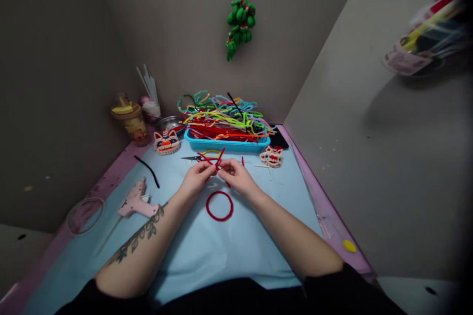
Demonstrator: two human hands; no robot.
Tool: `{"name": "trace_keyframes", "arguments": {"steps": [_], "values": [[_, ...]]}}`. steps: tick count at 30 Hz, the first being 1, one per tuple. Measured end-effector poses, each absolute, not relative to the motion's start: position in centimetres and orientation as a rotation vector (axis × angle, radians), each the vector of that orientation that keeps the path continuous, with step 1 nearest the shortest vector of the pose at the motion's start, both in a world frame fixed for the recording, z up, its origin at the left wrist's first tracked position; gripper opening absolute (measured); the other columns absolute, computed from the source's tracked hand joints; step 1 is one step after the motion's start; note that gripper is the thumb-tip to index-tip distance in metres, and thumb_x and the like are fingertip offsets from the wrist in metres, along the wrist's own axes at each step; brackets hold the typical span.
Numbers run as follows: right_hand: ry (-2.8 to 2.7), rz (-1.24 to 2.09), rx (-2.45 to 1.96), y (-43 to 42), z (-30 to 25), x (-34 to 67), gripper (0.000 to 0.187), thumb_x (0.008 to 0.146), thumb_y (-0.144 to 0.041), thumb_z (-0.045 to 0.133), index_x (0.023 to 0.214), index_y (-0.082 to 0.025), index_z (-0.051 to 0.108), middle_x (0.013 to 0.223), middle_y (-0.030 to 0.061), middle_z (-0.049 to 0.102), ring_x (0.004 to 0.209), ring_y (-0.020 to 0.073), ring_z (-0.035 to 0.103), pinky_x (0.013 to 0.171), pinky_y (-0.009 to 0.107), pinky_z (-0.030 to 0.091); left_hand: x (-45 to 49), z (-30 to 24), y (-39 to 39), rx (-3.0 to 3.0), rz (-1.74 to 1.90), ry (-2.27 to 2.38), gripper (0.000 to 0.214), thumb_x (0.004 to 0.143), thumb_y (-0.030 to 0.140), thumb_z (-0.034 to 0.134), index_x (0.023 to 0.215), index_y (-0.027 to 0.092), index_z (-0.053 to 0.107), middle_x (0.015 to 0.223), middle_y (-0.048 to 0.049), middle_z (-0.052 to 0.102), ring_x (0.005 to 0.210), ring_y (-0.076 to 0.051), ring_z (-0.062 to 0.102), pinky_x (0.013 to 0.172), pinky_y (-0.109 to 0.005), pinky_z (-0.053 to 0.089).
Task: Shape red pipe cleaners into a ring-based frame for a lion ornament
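My left hand (196, 177) and my right hand (236, 175) meet over the light blue mat (207, 251), fingers pinched on red pipe cleaners (218, 161) that cross between them. A red pipe-cleaner ring (219, 205) lies flat on the mat just below my hands. Scissors (195, 158) lie just beyond my left hand.
A blue tray (227, 143) heaped with coloured pipe cleaners stands at the back. Two small cat-face crafts (166, 141) (271, 156) flank it. A pink glue gun (136, 201), a black pipe cleaner (148, 170), a tape roll (85, 214) and a cup (131, 120) are at left. A green craft (241, 19) hangs on the wall.
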State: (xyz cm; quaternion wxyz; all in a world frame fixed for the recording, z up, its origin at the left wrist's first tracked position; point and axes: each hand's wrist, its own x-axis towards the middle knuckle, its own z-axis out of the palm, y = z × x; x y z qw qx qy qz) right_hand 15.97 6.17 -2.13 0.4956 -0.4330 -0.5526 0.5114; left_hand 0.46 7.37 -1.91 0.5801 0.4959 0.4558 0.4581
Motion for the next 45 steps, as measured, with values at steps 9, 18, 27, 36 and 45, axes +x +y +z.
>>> {"name": "trace_keyframes", "arguments": {"steps": [9,18,27,36,45], "values": [[-1.306,1.285,-1.138,6.08,-2.40,15.63,0.020,0.066,-0.028,0.064,0.075,-0.020,0.048,0.051,-0.0080,0.051,0.046,0.0090,0.045,0.048,0.022,0.033,0.77,-1.73,7.01,1.198,0.993,0.999,0.034,0.064,0.048,0.073,0.067,0.016,0.061,0.059,0.0015,0.057,0.056,-0.012,0.048,0.057,-0.024,0.035],[-1.303,1.254,-1.181,6.04,-2.15,15.90,0.021,0.064,-0.032,0.067,0.071,-0.020,0.051,0.050,-0.0080,0.046,0.046,0.0083,0.039,0.047,0.022,0.029,0.65,-1.84,7.09,1.150,0.972,1.004,0.034,0.063,0.046,0.074,0.072,0.015,0.064,0.062,0.0000,0.059,0.056,-0.011,0.047,0.056,-0.024,0.034],[-1.307,1.261,-1.173,6.00,-1.90,15.96,0.018,0.064,-0.030,0.066,0.070,-0.019,0.053,0.051,-0.0073,0.049,0.046,0.0084,0.040,0.048,0.022,0.031,0.67,-1.74,7.15,1.147,0.976,1.020,0.031,0.062,0.044,0.074,0.068,0.017,0.062,0.060,0.0028,0.056,0.053,-0.010,0.044,0.054,-0.023,0.032],[-1.320,1.236,-1.204,6.00,-1.96,16.02,0.014,0.065,-0.027,0.063,0.069,-0.020,0.052,0.050,-0.0075,0.047,0.046,0.0087,0.040,0.047,0.022,0.030,0.71,-1.55,7.04,1.170,0.965,1.028,0.031,0.062,0.043,0.075,0.071,0.016,0.063,0.063,0.0017,0.058,0.057,-0.010,0.047,0.056,-0.023,0.035],[-1.414,1.176,-1.138,6.10,-1.87,16.24,0.020,0.070,-0.036,0.064,0.071,-0.019,0.054,0.059,-0.0040,0.054,0.052,0.0100,0.047,0.052,0.023,0.037,0.77,-1.26,7.10,1.295,1.079,1.127,0.027,0.064,0.042,0.070,0.064,0.016,0.061,0.057,0.0020,0.057,0.055,-0.011,0.046,0.057,-0.024,0.034]]}}
